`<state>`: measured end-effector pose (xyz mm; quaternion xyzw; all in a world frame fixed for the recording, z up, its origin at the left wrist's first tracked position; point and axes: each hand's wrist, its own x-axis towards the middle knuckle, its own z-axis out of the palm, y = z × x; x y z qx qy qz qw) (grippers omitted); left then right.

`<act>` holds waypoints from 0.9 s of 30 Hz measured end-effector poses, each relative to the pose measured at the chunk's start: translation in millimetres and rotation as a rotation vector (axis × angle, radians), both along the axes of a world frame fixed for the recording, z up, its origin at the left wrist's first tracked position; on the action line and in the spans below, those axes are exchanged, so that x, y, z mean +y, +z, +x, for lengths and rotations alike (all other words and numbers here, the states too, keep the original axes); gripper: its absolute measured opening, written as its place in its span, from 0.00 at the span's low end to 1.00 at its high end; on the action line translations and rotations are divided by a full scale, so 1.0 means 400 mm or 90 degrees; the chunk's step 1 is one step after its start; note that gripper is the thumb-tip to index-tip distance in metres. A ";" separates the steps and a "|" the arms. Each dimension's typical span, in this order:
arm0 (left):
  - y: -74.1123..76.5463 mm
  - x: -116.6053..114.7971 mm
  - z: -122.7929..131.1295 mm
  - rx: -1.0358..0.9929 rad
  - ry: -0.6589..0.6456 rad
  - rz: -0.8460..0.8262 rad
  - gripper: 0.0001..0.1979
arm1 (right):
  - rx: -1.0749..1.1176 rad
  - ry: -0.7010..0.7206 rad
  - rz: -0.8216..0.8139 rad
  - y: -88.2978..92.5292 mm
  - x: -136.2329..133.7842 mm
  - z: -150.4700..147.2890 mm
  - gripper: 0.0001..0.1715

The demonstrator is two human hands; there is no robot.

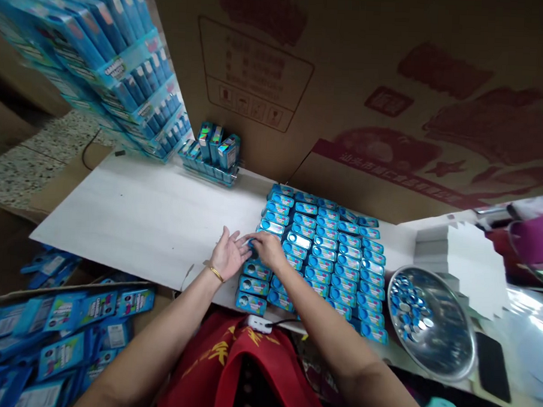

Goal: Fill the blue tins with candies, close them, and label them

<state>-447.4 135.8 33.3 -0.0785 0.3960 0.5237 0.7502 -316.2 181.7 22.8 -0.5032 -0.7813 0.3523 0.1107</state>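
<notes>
Rows of small blue packets (327, 254) lie side by side on a white board (149, 216). My left hand (228, 254) lies palm up at the left edge of the rows, fingers spread, touching a small blue piece (252, 247). My right hand (268, 249) is curled over that same blue piece, fingers pinched on it, resting on the leftmost packets. A gold bracelet is on my left wrist.
A metal bowl (445, 349) with several small blue caps stands at the right. A stack of white sheets (462, 260) lies behind it. Blue display boxes (213, 150) stand at the back, cardboard cartons (376, 82) behind. A carton of blue packages (58, 338) sits lower left.
</notes>
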 end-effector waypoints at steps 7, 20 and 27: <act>-0.040 -0.036 -0.048 0.123 0.011 -0.053 0.17 | -0.363 -0.055 -0.036 0.005 0.108 0.019 0.16; -0.027 -0.063 -0.018 0.164 0.023 -0.071 0.13 | -0.253 -0.067 0.006 0.019 0.086 0.115 0.21; -0.012 -0.125 0.018 0.191 0.042 -0.069 0.12 | -0.403 -0.713 0.153 -0.003 -0.152 0.864 0.28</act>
